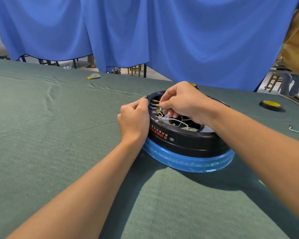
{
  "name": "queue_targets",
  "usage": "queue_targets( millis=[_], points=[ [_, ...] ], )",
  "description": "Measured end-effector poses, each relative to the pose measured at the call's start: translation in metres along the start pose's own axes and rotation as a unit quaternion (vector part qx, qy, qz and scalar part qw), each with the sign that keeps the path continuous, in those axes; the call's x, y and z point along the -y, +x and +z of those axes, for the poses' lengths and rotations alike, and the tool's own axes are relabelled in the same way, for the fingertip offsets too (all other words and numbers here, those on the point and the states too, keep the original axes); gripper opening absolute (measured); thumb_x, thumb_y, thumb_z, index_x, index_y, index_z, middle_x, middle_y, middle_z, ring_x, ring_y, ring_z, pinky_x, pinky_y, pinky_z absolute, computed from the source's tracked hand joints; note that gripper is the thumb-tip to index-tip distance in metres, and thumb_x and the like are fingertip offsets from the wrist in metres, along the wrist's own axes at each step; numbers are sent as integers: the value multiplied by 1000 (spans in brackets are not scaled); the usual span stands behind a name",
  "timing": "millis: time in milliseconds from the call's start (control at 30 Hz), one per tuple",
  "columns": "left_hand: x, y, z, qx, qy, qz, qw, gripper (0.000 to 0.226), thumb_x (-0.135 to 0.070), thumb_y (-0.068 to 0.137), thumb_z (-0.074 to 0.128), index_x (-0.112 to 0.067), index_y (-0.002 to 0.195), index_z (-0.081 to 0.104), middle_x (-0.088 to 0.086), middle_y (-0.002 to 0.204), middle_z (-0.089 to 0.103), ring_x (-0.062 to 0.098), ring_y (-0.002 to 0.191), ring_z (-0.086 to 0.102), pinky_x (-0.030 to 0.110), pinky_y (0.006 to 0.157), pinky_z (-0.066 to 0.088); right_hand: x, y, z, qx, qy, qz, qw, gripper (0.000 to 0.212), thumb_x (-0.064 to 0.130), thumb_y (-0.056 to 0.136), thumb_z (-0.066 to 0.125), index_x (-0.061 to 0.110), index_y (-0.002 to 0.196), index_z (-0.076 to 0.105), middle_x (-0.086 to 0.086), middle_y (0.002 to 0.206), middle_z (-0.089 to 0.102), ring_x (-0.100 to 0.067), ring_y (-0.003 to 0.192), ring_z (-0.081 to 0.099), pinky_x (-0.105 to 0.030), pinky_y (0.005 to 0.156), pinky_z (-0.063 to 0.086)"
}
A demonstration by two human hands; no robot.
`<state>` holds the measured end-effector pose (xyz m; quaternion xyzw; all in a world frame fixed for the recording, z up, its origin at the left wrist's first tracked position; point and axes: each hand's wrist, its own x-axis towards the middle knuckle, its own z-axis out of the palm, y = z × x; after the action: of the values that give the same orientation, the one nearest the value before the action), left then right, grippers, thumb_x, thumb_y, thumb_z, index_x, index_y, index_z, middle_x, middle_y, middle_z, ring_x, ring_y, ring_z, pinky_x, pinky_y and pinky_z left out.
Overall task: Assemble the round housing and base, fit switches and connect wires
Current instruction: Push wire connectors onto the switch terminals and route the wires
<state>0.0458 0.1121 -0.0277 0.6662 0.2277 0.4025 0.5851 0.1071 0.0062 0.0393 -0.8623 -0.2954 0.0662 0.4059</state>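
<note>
Wiring step, I reckon: glossy black round plastic housing point(188, 140) on the green-cloth bench point(59, 118), left hand's point(134, 121) grip clamped on its rim, right hand point(181, 102) pinching a thin white wire point(173, 119) at the brass terminals point(156, 105). Next needs a straight push-on.

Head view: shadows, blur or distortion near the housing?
Head view: dark shadow falls on the green cloth in front of the round housing; brass terminals and white wires are sharp; wide-angle stretches the forearms; mild sheen on the blue base.
</note>
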Motion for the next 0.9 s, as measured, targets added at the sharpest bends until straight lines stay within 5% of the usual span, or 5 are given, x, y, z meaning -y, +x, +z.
queue_targets(
  millis=[167,500,900],
  points=[
    [-1,-1,0,5,-3,12,1000,46,-33,89,55,6,66,57,7,59,55,17,59,49,34,59,39,3,0,3,10,-16,-16,1000,16,5,91,63,13,77,66,-6,70,65,-10,56,60,-22,50,44],
    [1,1,0,7,15,7,1000,57,-32,90,55,-17,38,41,-10,40,39,6,41,35,26,47,32,3,-2,4,-1,-31,-12,999,20,6,92,62,15,74,65,-7,75,66,-15,66,60,-26,57,46],
    [1,2,0,2,0,4,1000,46,-33,90,57,-12,48,51,-3,47,49,7,44,41,23,45,34,3,-2,4,-2,-24,-10,1000,21,5,93,60,14,74,64,-7,75,66,-14,64,59,-23,53,44]
  ],
)
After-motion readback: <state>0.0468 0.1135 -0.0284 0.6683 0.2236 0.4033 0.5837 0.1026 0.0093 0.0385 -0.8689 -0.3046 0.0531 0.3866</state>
